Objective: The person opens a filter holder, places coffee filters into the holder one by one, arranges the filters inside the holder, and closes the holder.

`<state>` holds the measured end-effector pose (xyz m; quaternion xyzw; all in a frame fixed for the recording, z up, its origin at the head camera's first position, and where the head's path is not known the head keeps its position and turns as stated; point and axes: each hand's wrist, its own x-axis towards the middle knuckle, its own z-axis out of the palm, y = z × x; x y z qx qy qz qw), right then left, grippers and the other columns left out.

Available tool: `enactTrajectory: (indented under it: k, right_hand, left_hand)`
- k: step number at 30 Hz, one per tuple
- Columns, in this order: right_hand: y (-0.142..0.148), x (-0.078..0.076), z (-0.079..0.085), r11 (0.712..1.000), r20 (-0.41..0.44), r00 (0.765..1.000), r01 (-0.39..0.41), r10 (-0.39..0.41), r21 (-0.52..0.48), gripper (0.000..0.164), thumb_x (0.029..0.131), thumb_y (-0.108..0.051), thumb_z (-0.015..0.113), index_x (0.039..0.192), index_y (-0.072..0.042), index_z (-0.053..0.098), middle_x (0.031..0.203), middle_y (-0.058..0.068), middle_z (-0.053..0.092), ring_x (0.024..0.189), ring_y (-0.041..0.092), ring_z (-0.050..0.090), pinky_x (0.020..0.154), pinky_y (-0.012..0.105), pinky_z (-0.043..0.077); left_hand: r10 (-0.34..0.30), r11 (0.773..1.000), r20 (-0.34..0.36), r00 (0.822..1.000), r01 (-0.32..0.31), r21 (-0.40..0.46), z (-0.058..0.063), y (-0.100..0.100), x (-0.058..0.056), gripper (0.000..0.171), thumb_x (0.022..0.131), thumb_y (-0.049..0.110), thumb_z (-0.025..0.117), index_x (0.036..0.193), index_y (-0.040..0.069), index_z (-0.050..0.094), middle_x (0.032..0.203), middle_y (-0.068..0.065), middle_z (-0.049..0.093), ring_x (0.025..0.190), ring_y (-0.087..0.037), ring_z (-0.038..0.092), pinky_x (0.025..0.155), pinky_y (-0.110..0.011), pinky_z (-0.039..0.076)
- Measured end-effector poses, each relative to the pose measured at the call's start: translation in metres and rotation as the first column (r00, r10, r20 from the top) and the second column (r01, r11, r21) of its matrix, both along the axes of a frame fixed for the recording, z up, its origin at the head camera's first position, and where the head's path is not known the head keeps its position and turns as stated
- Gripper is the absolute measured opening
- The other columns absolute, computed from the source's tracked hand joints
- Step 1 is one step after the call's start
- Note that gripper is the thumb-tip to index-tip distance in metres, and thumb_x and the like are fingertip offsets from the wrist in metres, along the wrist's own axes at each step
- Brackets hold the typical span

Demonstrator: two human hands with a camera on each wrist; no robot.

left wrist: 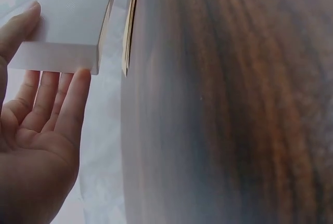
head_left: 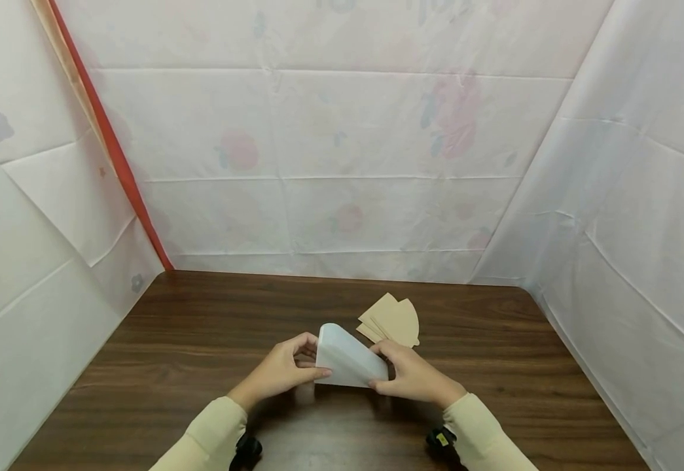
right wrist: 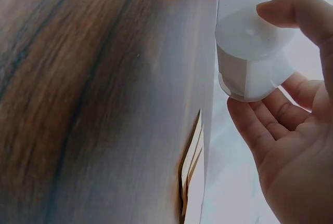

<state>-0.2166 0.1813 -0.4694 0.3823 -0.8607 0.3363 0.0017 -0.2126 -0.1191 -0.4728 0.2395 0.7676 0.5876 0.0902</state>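
Both hands hold a white wedge-shaped box (head_left: 349,361) tilted above the table, one at each end. My left hand (head_left: 283,371) pinches its left end, with the thumb on the near face and the fingers against the far side. At the other end my right hand (head_left: 415,374) grips a rounded part of the box (right wrist: 244,76) between thumb and fingers. The inside of the box is hidden from the head camera. Just behind it lie several tan paper coffee filters (head_left: 397,320), overlapping and fanned out flat on the table.
The dark wood-grain table (head_left: 212,327) spreads to both sides. Pale printed sheets (head_left: 318,144) hang behind it and along its left and right edges. A red strip (head_left: 112,140) runs down the back left corner.
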Motion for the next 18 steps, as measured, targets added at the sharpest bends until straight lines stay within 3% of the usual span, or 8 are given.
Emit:
enactTrajectory:
  k: [6, 13, 18]
  right_hand:
    - [0.0024, 0.0011, 0.0005, 1.000, -0.005, 1.000, 0.004, -0.004, 0.015, 0.039, 0.084, -0.019, 0.081, 0.116, -0.013, 0.061, 0.108, -0.007, 0.060, 0.097, 0.008, 0.057, 0.084, 0.035, 0.054]
    - [0.0038, 0.0014, -0.0030, 1.000, -0.051, 0.999, -0.005, 0.006, 0.023, 0.040, 0.081, -0.019, 0.083, 0.114, -0.011, 0.062, 0.108, -0.007, 0.061, 0.098, 0.007, 0.057, 0.084, 0.030, 0.053]
    - [0.0041, 0.0012, -0.0073, 0.999, -0.025, 1.000, -0.005, 0.006, 0.034, 0.040, 0.082, -0.020, 0.083, 0.115, -0.012, 0.062, 0.108, -0.007, 0.061, 0.099, 0.007, 0.057, 0.085, 0.029, 0.052]
  left_hand:
    - [-0.009, 1.000, -0.017, 1.000, 0.009, 0.002, -0.0024, 0.0000, 0.0004, 0.039, 0.084, 0.022, 0.084, 0.116, 0.009, 0.066, 0.109, -0.007, 0.067, 0.102, -0.025, 0.065, 0.085, -0.029, 0.056]
    - [-0.012, 1.000, -0.010, 1.000, 0.012, -0.016, -0.0056, 0.0004, 0.0011, 0.039, 0.084, 0.020, 0.084, 0.117, 0.007, 0.067, 0.109, -0.007, 0.068, 0.103, -0.025, 0.066, 0.084, -0.029, 0.056]
    - [-0.018, 0.999, -0.007, 1.000, 0.018, -0.039, -0.0088, -0.0001, 0.0017, 0.040, 0.084, 0.021, 0.084, 0.118, 0.007, 0.067, 0.109, -0.006, 0.068, 0.105, -0.025, 0.064, 0.087, -0.029, 0.055]
